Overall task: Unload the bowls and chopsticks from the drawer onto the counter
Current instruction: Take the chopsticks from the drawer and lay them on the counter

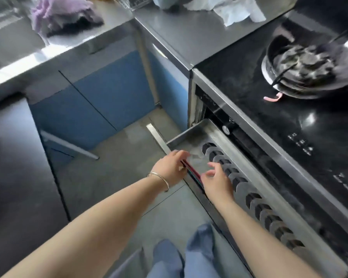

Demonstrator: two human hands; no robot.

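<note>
A steel drawer (189, 133) stands pulled out from under the black stove. A row of several bowls (239, 179) stands on edge along its right side, dark and grey. A bundle of chopsticks (192, 171), red and dark, lies along the drawer's near edge. My left hand (170, 167), with a bangle on the wrist, holds the far end of the chopsticks with curled fingers. My right hand (217, 181) hovers just right of the chopsticks with fingers spread and relaxed, holding nothing that I can see.
The steel counter (193, 37) runs behind the stove, with white cloths (235, 11) on it. A purple cloth (62, 15) lies on the left counter. A dark pan (303, 67) sits on the stove's burner. Blue cabinet doors (109, 97) face the drawer across the grey floor.
</note>
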